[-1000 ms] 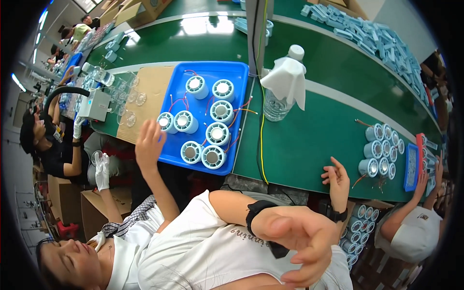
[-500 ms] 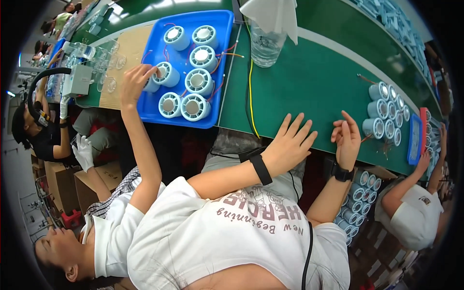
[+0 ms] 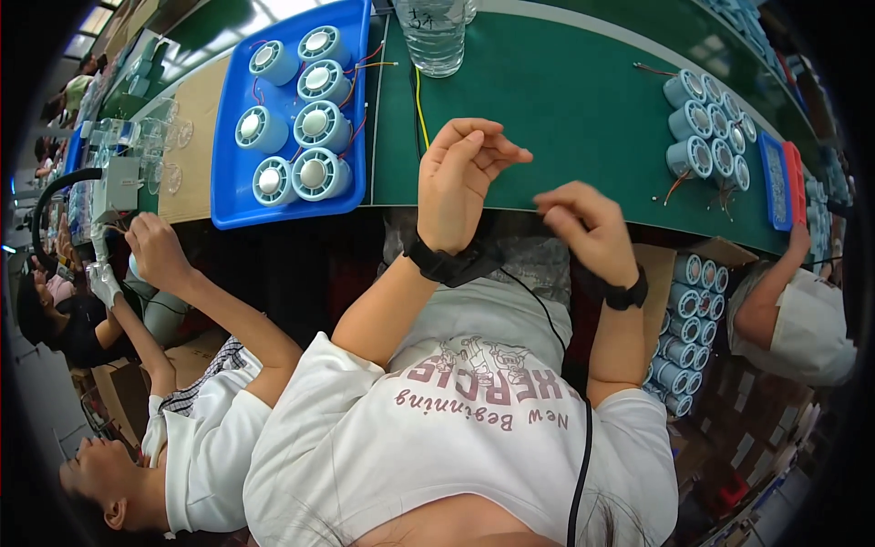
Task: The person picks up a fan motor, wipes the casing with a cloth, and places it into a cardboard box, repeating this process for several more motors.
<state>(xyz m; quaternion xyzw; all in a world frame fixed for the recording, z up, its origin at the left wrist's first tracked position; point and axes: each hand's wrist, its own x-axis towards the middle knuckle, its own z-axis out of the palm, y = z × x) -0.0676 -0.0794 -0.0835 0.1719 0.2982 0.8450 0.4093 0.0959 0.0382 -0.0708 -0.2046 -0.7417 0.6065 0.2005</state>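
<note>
My left hand [image 3: 463, 178] is raised over the near edge of the green table, palm turned inward, fingers loosely bent and apart. Nothing shows in it. My right hand [image 3: 594, 228] hovers to its right, off the table's front edge, with fingers half curled and somewhat blurred; I see nothing held there either. To the left lies a blue tray [image 3: 224, 173] bearing several light-blue round motor-like units [image 3: 322, 126] with silver centres and thin wires. A similar group of light-blue units [image 3: 690, 157] stands at the table's right side.
A clear container of water [image 3: 433, 41] stands at the back. A yellow cable [image 3: 420, 109] crosses the green tabletop [image 3: 538, 100]. Below right, a carton holds stacked units [image 3: 679, 351]. At left, a co-worker's bare hand [image 3: 157, 251] is near a grey box [image 3: 118, 187]; another person sits far right.
Both my hands have left their spread poses: the left rose and moved left, the right moved left and curled. The co-worker's hand withdrew from the tray, which holds one unit fewer.
</note>
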